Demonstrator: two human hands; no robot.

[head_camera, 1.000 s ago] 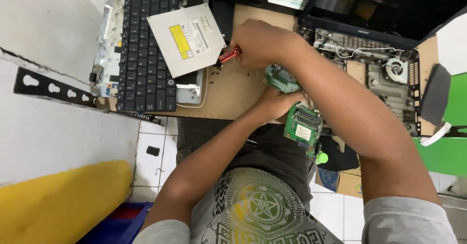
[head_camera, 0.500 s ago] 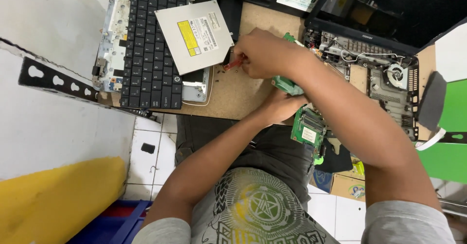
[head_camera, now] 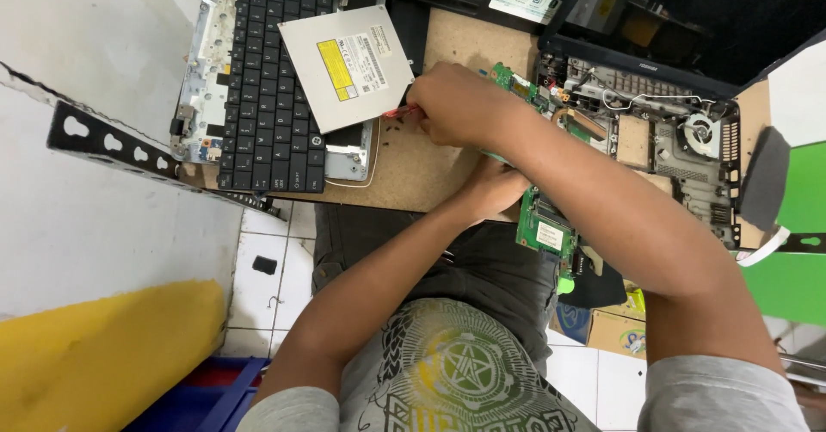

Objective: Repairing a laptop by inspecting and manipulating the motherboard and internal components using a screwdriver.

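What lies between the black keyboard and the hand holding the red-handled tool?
In the head view, a silver optical drive lies between the keyboard and the right hand.

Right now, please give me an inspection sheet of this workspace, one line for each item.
Surface: brown board table, partly bare, small dark screws scattered on it.
Job's things: green circuit board over the table's near edge; red-handled tool.
Clutter: black keyboard panel with a silver optical drive on top; opened laptop base with a fan.
Grip: right hand closed on the red-handled tool; left hand rests on the circuit board.
Cables: white wire in the laptop base.
Surroundings: tiled floor, yellow object, black perforated bracket.
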